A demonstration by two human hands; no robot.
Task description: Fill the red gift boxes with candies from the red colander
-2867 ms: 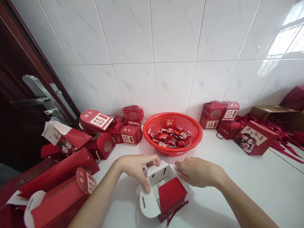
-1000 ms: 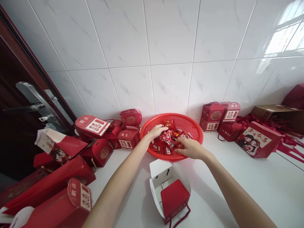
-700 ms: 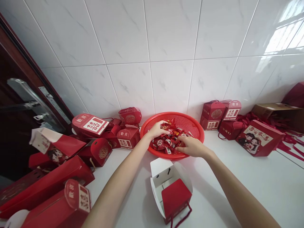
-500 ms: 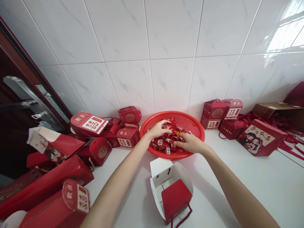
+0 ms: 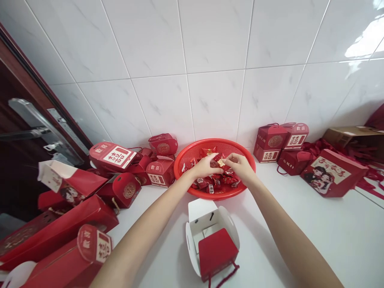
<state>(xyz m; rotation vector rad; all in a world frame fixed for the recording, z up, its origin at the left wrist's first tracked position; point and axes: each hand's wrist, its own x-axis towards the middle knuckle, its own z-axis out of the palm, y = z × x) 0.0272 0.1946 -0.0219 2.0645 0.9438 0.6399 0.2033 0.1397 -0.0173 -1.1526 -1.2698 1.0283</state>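
A red plastic colander (image 5: 222, 145) holds a pile of red-wrapped candies (image 5: 214, 185). Above the pile, my left hand (image 5: 206, 167) has its fingers closed around wrapped candies. Fingertips of my right hand (image 5: 240, 165) pinch at a red candy with a gold mark (image 5: 221, 162), which lies between both hands. How many pieces each hand has is hidden by the fingers. In front of the colander stands a red gift box (image 5: 218, 253) with its white-lined flaps spread open and a dark red cord at its front. Part of its white interior shows.
Several red gift boxes (image 5: 160, 173) crowd the left side, including a long one (image 5: 75, 224) near the front. More boxes (image 5: 271, 140) are stacked at the right by the tiled wall. A larger printed box (image 5: 333, 174) and a cardboard carton (image 5: 345, 136) stand further right.
Both hands have come up from the candy pile and closer together, with candy now between their fingers. The view has shifted slightly; the open box stays in front of the colander.
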